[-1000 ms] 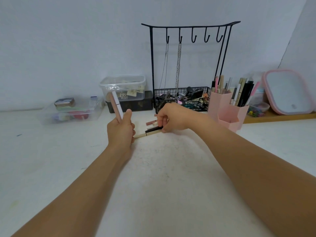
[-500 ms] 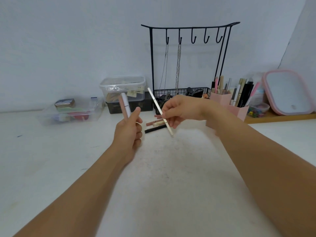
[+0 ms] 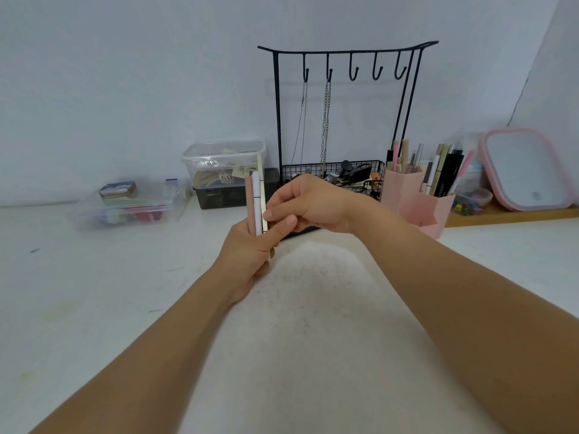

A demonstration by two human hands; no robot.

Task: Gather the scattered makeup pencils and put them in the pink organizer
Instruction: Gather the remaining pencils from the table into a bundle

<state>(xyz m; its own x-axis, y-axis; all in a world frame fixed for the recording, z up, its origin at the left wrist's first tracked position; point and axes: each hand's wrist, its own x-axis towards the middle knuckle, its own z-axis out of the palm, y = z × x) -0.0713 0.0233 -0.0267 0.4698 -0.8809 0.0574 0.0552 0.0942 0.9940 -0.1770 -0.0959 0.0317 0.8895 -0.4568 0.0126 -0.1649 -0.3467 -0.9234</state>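
Observation:
My left hand (image 3: 247,258) holds an upright bundle of makeup pencils: a pink one (image 3: 249,202), a white one (image 3: 257,198) and a thin cream one (image 3: 262,189). My right hand (image 3: 313,205) pinches the cream pencil against the bundle with thumb and forefinger. Just below my right hand a dark pencil (image 3: 300,232) lies on the white table; any others there are hidden by my hands. The pink organizer (image 3: 416,202) stands to the right, with several pencils and brushes standing in it.
A black jewellery rack (image 3: 277,120) with hanging chains and a wire basket stands behind my hands. Left of it are a clear lidded tub (image 3: 224,158) and a flat clear box (image 3: 131,208). A pink-framed mirror (image 3: 526,170) leans at the far right.
My right hand picked the cream pencil up off the table and carried it left into the bundle in my left hand. My left hand has moved slightly right and up.

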